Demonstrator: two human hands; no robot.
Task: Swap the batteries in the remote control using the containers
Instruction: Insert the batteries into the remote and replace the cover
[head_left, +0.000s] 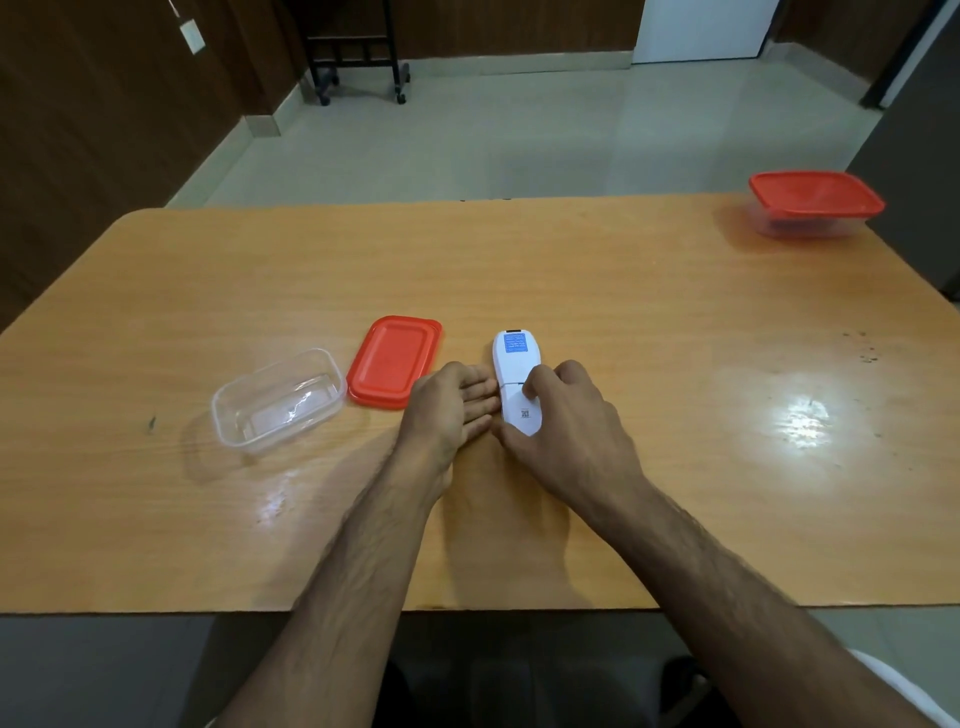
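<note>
Two hands (451, 410) (563, 415) – one remote (514, 364), two containers (278, 397) (815, 205).

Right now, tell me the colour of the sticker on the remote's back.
Blue, on the white remote; sticker shows in the head view.

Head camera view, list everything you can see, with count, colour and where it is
remote control: one, white with a blue label, face down mid-table
open container: one, clear, empty, left of the loose lid
loose lid: one, red, flat on the table, left of the remote
closed container: one, clear with a red lid, far right corner
table: one, light wood
cart: one, black, on the floor beyond
left hand: fingers straight, against the remote's left edge
right hand: grips the remote
</note>
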